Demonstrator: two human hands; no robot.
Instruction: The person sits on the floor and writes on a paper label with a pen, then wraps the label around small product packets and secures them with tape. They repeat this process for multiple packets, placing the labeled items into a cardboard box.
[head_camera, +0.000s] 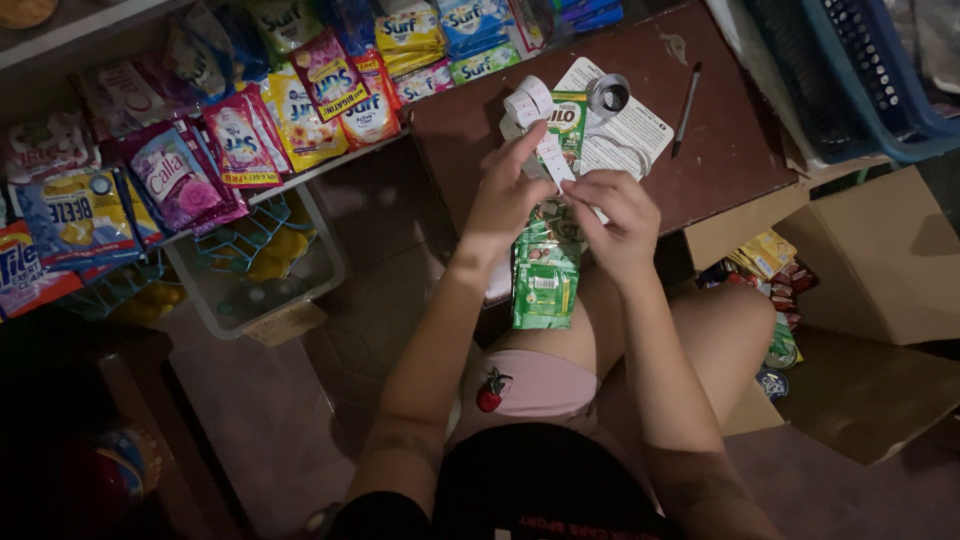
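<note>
Both hands are up over the near edge of the dark brown bench, working close together. The left hand is raised with its fingers pinched on a strip of white stickers that curls up and back over the bench. The right hand sits just beside it, fingers curled in on the lower end of that same strip, right above a hanging string of green sachets. Those sachets drape down from the hands, past the bench edge and over the person's bare knee. Whether the right hand also pinches the top sachet, I cannot tell; the fingers hide it.

On the bench behind the hands lies a white printed sheet, with a roll of clear tape resting on it and a pen just to its side. To the left, a rack of bright detergent packets hangs in rows. An open cardboard box stands at the right, small packets spilling beside it.
</note>
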